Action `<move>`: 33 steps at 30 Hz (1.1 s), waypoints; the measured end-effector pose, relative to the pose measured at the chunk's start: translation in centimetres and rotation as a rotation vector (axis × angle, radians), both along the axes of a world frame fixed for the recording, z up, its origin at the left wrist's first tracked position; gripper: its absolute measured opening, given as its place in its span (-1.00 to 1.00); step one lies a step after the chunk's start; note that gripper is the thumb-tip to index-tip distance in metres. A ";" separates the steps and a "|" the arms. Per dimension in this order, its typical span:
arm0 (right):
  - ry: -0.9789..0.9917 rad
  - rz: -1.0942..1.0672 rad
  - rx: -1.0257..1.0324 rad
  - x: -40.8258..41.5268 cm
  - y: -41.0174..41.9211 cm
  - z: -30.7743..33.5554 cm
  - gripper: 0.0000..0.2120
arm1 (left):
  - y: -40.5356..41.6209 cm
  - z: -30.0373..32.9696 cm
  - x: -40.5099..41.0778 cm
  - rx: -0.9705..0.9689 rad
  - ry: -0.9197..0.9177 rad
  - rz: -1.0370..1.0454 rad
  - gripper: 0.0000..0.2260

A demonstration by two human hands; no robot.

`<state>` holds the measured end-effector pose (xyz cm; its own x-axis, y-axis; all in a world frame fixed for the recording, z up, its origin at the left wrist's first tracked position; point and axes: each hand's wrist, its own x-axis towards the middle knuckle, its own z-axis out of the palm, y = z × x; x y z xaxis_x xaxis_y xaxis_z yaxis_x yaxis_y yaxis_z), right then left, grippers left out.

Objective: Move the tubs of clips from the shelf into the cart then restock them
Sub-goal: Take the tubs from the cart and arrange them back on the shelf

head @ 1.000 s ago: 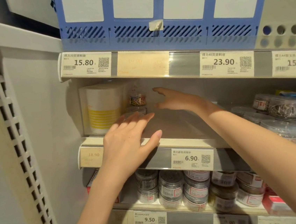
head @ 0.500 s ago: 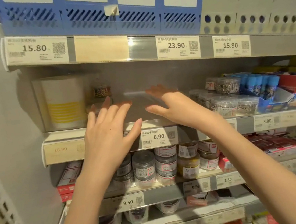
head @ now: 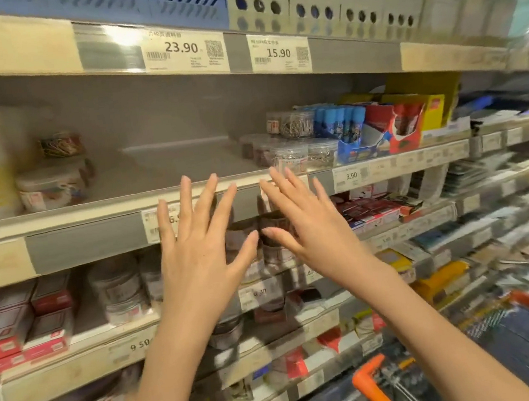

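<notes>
while both hands hang empty in front of the shelf edge, entry reads: left hand (head: 196, 250), fingers spread straight, holding nothing, in front of the 6.90 price tag (head: 161, 222); right hand (head: 308, 228), fingers splayed, also holding nothing, just beside the left, thumbs near but apart. mid shelf (head: 172, 171): bare stretch in the centre. clip tubs: 1 clear tub of coloured clips (head: 49, 188) at left front w/ a small tub of rubber-band-like loops (head: 61, 145) behind it; cluster of clear tubs of silver clips (head: 300, 154) at right, just beside a blue display box of glue-stick-like tubes (head: 343, 123). lower shelf: more round tubs (head: 119, 290), red boxes (head: 25, 326); labels too blurred to read. cart: orange handle corner (head: 368, 382) & wire basket at bottom right, contents can't be made out. step in hand (judged): between picks; bare centre suggests tubs from that spot are out, whether unloading or restocking can't be told. next move calls for: reach to one of the remaining tubs, prob. the silver-clip cluster nearest the right hand, wrap fingers round the side wall, lift clear of neighbours, carry down-right to the cart. risk: stacked tubs may topple if the lower one is pulled.
</notes>
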<state>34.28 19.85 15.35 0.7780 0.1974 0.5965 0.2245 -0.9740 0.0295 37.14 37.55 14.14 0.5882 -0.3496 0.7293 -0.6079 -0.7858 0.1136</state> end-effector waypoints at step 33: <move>0.530 -0.886 0.216 -35.4 -24.2 -18.9 -0.35 | -32.2 -18.1 -21.9 0.362 0.423 -0.749 -0.43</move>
